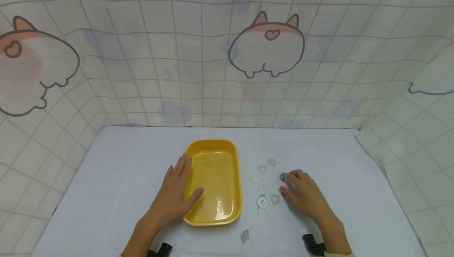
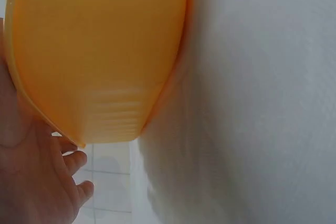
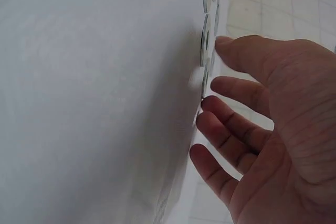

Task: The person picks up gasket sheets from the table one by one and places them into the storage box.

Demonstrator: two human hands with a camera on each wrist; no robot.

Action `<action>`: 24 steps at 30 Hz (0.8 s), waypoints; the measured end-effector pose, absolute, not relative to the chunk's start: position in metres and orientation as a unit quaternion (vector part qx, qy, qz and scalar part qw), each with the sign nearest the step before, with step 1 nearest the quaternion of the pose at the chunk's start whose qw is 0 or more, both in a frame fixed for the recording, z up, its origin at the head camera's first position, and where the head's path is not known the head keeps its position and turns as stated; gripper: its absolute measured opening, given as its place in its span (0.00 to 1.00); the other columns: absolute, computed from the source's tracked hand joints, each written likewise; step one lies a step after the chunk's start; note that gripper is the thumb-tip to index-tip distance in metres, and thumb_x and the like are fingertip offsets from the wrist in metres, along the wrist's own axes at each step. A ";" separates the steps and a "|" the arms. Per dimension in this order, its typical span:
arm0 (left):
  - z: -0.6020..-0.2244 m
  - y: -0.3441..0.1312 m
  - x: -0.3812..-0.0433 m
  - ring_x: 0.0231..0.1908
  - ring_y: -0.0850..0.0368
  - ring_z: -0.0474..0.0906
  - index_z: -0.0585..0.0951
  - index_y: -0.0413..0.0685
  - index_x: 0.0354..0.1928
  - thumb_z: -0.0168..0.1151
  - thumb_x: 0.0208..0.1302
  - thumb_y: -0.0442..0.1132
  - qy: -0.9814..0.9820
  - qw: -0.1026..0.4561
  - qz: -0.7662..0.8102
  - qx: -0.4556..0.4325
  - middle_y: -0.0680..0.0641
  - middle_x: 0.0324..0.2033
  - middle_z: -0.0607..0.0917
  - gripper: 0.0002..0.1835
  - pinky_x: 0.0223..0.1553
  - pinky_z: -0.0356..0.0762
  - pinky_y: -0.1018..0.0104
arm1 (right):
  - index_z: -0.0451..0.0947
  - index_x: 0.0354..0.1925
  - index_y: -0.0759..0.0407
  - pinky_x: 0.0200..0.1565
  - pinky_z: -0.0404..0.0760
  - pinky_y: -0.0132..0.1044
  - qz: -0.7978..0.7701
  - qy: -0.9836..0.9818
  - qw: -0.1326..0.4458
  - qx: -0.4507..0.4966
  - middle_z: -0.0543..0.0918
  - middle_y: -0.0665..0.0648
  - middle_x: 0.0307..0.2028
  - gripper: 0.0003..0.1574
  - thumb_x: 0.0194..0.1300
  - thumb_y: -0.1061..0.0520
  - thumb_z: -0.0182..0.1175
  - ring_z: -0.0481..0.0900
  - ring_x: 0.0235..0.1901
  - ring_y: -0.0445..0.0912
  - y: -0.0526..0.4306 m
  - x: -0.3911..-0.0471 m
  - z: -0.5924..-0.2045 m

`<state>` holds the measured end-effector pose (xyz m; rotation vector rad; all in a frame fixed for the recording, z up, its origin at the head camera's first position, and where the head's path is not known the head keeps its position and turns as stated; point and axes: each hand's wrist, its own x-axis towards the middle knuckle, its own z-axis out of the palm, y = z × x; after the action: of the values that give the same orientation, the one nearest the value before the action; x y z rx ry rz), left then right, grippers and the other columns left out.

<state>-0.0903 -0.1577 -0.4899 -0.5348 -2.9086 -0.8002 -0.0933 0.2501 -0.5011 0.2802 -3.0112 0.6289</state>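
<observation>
A yellow plastic tray [image 1: 213,178] stands on the white table. My left hand [image 1: 175,194] rests on its left rim with the fingers straight and the thumb reaching over the inside. In the left wrist view, the tray's outer wall [image 2: 100,51] rises beside the palm. Right of the tray lie several flat ring-shaped washers [image 1: 262,202]. My right hand [image 1: 305,194] is over the right side of this group, thumb and fingers apart. A darker washer [image 1: 282,177] lies at the index fingertip; whether it is touched I cannot tell. Another washer is partly hidden by the thumb.
A small grey patch [image 1: 244,236] shows on the white tabletop [image 1: 124,170] near the front. Black wrist mounts [image 1: 313,245] sit below the wrists. A tiled-pattern curtain [image 1: 198,52] with cartoon animals closes off the back and sides.
</observation>
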 end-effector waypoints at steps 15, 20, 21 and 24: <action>-0.494 -0.157 -0.091 0.84 0.38 0.49 0.44 0.34 0.84 0.62 0.72 0.56 -0.955 0.027 -0.256 -0.146 0.35 0.85 0.49 0.55 0.84 0.52 0.38 | 0.85 0.56 0.62 0.49 0.86 0.56 0.204 -0.976 0.058 0.041 0.87 0.63 0.46 0.21 0.66 0.56 0.72 0.84 0.45 0.57 0.236 -0.101 -0.505; -0.493 -0.157 -0.091 0.85 0.39 0.49 0.44 0.35 0.84 0.63 0.71 0.53 -0.956 0.015 -0.255 -0.145 0.37 0.85 0.48 0.54 0.84 0.51 0.38 | 0.84 0.53 0.64 0.50 0.85 0.58 0.220 -0.975 0.021 0.009 0.86 0.66 0.48 0.18 0.68 0.57 0.70 0.84 0.44 0.57 0.235 -0.106 -0.499; -0.493 -0.157 -0.091 0.85 0.39 0.49 0.44 0.35 0.84 0.63 0.71 0.53 -0.956 0.013 -0.256 -0.144 0.37 0.85 0.48 0.54 0.84 0.51 0.38 | 0.84 0.53 0.64 0.51 0.85 0.57 0.221 -0.975 0.011 0.004 0.86 0.66 0.49 0.18 0.68 0.57 0.70 0.84 0.44 0.57 0.235 -0.107 -0.498; -0.492 -0.157 -0.091 0.85 0.38 0.49 0.44 0.35 0.84 0.63 0.71 0.53 -0.956 0.010 -0.256 -0.144 0.36 0.85 0.48 0.54 0.84 0.51 0.38 | 0.84 0.52 0.65 0.50 0.86 0.55 0.218 -0.976 -0.007 -0.004 0.85 0.66 0.48 0.18 0.67 0.57 0.71 0.83 0.42 0.55 0.234 -0.109 -0.495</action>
<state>-0.0911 -0.1571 -0.4917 -0.4501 -2.9844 -0.7993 -0.1094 0.2341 -0.4945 -0.0124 -3.0804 0.6877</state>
